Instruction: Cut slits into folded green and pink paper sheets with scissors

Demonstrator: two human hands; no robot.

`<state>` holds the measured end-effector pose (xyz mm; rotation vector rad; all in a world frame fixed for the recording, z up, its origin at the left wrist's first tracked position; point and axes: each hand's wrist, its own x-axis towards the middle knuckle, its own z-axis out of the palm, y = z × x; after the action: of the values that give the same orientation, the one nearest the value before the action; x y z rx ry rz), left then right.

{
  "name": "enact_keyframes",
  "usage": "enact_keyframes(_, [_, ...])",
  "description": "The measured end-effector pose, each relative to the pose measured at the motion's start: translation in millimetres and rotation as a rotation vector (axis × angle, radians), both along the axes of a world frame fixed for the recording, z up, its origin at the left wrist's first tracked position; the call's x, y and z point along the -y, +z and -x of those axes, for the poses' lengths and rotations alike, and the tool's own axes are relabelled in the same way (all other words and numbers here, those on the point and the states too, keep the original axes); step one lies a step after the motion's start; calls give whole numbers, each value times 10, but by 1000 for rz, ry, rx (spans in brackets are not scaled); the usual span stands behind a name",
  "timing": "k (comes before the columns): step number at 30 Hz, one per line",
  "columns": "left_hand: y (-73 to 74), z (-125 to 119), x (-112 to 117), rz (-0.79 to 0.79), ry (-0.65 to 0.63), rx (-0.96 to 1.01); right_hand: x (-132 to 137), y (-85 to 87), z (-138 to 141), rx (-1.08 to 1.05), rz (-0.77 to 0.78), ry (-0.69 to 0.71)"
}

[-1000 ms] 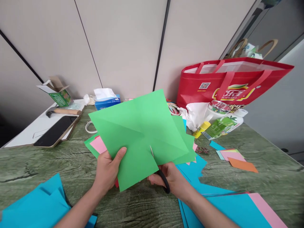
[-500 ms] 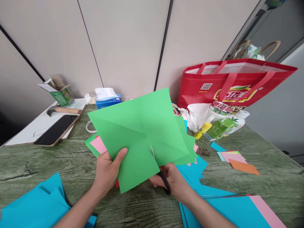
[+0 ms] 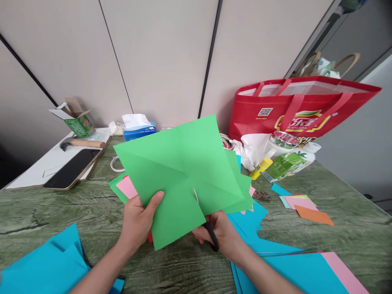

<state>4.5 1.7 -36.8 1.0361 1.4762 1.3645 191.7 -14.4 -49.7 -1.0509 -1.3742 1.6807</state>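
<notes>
A creased sheet of green paper (image 3: 171, 163) is held up over the table, its lower left part pinched by my left hand (image 3: 140, 216), thumb on top. My right hand (image 3: 219, 232) grips black-handled scissors (image 3: 212, 237) beneath the lower edge. A cut runs from that edge toward the centre folds, and one blade tip shows above the paper; the other blade is hidden under it. Behind the sheet, more green and pink paper (image 3: 127, 188) peeks out at both sides.
Blue sheets lie in a left pile (image 3: 45, 261) and a right pile (image 3: 300, 269). Paper scraps (image 3: 301, 202), a glue stick (image 3: 261, 168) and a red bag (image 3: 275, 106) stand right. Tape (image 3: 116, 164), a phone (image 3: 73, 168), a hammer (image 3: 85, 142) and a tissue box (image 3: 139, 131) are left.
Almost nothing differs. The sheet's upper right corner has dipped very slightly, while both hands and the scissors keep nearly the same place.
</notes>
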Motion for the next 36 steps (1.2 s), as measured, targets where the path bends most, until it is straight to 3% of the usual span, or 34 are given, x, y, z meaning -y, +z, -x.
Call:
enact_keyframes(25, [14, 8, 9, -6, -34, -29, 6, -59, -2, -22, 45, -31])
enact_keyframes(33, [19, -16, 11, -12, -69, -108, -11, -113, 10, -97, 8, -205])
enact_keyframes(36, [13, -18, 20, -1, -64, -86, -3, -100, 15, -126, 63, -203])
